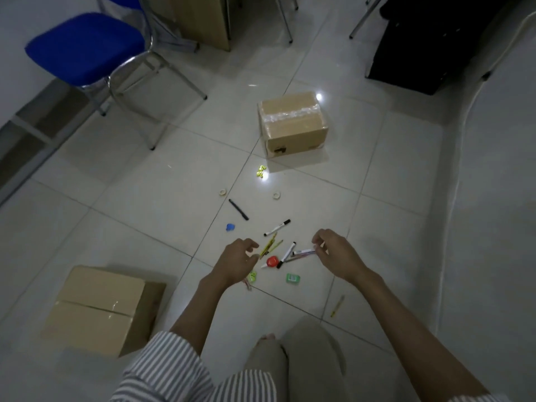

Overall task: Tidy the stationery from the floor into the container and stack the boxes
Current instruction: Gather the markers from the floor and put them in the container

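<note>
Right hand (pixel 333 253): fingers (pixel 318 248) are curled narrow and pinched on the end of a white marker (pixel 303 252), which lies on the floor (pixel 145 198) at the edge of the main pile. Whether it has been lifted cannot be told.

Left hand (pixel 236 262): fingers are loosely curled and part open; nothing is held. It hovers just beside the yellow pencils (pixel 268 246).

Pile between the hands: a second marker (pixel 285 255), a red-capped glue bottle (pixel 271 261), a green sharpener (pixel 293 277).

Further out: a black-capped marker (pixel 277 227), a black pen (pixel 238 209), a blue eraser (pixel 230 227), two tape rolls (pixel 222 192), yellow clips (pixel 261 172), a stray pencil (pixel 338 306).

Boxes: one taped box (pixel 293 123) well ahead, one box (pixel 101 309) near the left knee; they are well apart and unstacked. No container can be made out.

Handling note: long items are best gathered parallel into one bundle, so fewer trips are needed; the round markers are likely to roll if nudged. Small clips should be pinched last.
</note>
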